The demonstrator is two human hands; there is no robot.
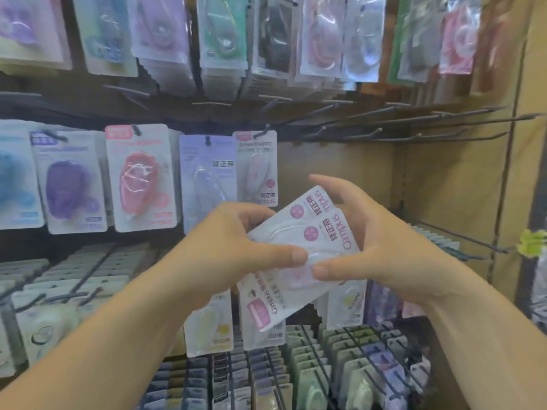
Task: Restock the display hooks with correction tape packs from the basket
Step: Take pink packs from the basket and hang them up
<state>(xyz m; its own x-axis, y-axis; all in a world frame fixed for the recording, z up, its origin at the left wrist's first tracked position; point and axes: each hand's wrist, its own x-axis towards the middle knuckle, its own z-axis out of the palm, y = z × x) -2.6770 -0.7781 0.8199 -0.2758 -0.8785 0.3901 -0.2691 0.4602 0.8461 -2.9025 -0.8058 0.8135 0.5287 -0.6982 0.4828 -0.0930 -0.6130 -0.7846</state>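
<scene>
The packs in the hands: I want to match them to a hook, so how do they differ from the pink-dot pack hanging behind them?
The held packs lie tilted, print running sideways; the hanging pack hangs upright on its hook. The held packs are at least two, fanned, gripped by the left hand and right hand; the hanging pack is untouched. Both show a white card with a pink dot.
</scene>
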